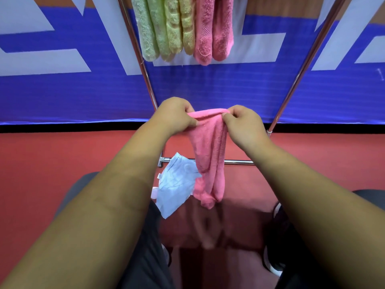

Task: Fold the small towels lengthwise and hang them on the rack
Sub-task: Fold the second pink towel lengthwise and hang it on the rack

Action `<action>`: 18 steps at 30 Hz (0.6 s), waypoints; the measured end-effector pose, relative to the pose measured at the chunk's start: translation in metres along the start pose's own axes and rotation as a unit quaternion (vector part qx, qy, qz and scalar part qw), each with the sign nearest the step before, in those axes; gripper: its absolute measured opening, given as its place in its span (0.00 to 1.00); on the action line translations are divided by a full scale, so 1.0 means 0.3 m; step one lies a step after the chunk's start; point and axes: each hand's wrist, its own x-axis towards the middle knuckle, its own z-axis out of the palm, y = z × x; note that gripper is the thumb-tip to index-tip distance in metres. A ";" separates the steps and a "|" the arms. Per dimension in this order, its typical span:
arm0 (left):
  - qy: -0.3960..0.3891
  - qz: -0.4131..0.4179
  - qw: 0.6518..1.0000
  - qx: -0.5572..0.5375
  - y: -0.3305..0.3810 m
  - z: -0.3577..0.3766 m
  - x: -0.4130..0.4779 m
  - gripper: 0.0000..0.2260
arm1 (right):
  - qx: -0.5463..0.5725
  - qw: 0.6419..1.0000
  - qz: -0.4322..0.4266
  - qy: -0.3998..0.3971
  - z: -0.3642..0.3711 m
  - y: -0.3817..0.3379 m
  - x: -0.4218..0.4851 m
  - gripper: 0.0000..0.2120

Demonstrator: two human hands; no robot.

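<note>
A small pink towel [210,155] hangs folded lengthwise between my hands, its lower end dangling above the floor. My left hand [174,117] pinches its top left corner and my right hand [244,126] pinches the top right corner. The metal rack [138,51] stands in front of me, with its slanted legs to both sides and a low crossbar [237,162] behind the towel. Over its top hang two green towels [164,28] and a pink towel [212,30], all folded. A pale blue towel [176,184] lies on my left thigh.
A blue and white banner [62,90] covers the wall behind the rack. The floor [41,163] is red. My dark trousers and shoes [277,236] show at the bottom.
</note>
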 end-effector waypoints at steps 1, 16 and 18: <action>-0.004 -0.024 0.999 -0.036 -0.009 0.000 0.005 0.07 | 0.003 1.000 0.012 0.010 -0.003 0.001 0.003 0.11; -0.008 0.011 0.930 -0.367 0.051 0.057 0.028 0.13 | 0.143 0.981 0.040 -0.128 -0.014 -0.015 0.004 0.06; -0.003 0.008 0.937 -0.350 0.049 0.056 0.031 0.13 | 0.167 0.976 0.039 -0.137 -0.016 -0.013 0.007 0.05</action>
